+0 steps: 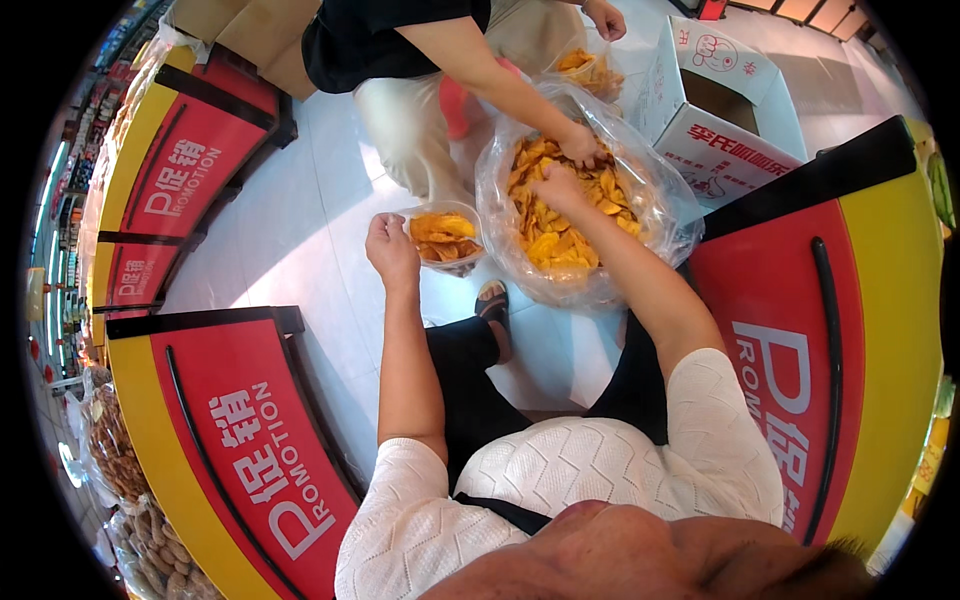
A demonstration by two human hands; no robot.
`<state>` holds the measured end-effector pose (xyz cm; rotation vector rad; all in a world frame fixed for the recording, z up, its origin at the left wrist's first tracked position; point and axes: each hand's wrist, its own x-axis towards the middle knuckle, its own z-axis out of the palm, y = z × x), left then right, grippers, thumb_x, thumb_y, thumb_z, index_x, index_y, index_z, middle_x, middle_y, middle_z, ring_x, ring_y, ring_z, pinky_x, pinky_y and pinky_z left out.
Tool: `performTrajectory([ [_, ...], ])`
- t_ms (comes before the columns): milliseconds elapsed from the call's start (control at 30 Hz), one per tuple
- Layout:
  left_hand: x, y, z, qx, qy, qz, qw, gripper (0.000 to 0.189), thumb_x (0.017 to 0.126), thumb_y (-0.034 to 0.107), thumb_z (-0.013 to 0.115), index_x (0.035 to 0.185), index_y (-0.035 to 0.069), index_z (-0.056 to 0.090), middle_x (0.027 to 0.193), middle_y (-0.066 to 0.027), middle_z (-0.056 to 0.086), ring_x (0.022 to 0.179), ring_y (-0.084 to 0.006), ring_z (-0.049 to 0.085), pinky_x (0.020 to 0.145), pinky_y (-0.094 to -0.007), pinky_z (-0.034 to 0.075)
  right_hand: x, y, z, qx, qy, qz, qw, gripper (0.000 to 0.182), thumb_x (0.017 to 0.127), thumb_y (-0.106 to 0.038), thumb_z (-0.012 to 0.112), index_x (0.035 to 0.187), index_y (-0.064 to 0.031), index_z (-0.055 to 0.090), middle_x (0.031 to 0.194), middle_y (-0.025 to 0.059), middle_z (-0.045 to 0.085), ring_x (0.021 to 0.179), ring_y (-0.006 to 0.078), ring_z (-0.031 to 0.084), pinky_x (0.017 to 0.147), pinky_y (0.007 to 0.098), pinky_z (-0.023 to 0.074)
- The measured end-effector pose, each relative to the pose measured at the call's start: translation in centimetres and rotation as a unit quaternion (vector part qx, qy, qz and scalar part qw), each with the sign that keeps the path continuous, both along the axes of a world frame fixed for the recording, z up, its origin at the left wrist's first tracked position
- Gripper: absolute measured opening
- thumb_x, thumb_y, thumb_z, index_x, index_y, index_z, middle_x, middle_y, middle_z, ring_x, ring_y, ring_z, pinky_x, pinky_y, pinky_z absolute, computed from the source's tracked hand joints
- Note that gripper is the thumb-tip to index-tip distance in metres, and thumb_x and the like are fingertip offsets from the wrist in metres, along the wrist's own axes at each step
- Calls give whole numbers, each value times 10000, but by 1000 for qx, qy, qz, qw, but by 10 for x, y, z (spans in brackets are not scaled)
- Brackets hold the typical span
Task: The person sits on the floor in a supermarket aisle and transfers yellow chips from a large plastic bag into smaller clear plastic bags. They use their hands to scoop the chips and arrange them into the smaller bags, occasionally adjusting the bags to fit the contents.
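My left hand pinches the rim of a small clear plastic tub or bag, which holds several long orange-yellow dried fruit slices. To the right, a large clear plastic bag lies open on the floor, full of similar dried slices or chips. My right hand reaches into this bag, its fingertips among the slices, so whether it grips any is hidden. Just beyond it, a co-worker's hand dips into the same bag.
Behind the large bag stands another clear bag of slices, near the co-worker's other hand. An open white carton sits at the back right. Red and yellow display stands flank me on both sides. The co-worker's light trousers are close ahead.
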<state>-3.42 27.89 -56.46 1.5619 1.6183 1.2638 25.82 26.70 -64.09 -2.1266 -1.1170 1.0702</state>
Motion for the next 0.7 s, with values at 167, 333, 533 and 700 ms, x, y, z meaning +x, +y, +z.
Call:
performTrajectory([
  [167,-10,4,-5,-5,-37,-4,999,191,949,96,472,795,41,569,621,49,456,511,-18,324,473,-217,268,-28,13,8,-61,-27,15,998,725,734,-405,675,1278,33,478,1291,251,536,1192,367,536,984,424,435],
  [333,-5,5,-3,-36,-86,-20,995,189,953,103,477,798,47,569,598,61,431,511,-15,339,468,-213,265,-27,31,-14,-26,14,-23,999,812,687,-420,717,1318,20,456,1330,234,509,1192,354,536,924,413,472],
  [533,-7,4,4,-34,-63,-9,997,179,957,104,489,806,54,571,583,65,417,492,-9,323,446,-208,238,-51,43,-10,-43,189,-60,979,1008,667,-413,730,1449,11,257,1394,249,441,1295,343,452,1030,411,401],
  [700,25,10,2,-65,-100,-60,991,198,978,127,480,815,55,565,582,73,411,488,-9,313,444,-207,229,-28,64,-68,59,136,-100,984,992,680,-430,706,1471,-50,244,1402,215,442,1277,314,472,1028,413,400],
])
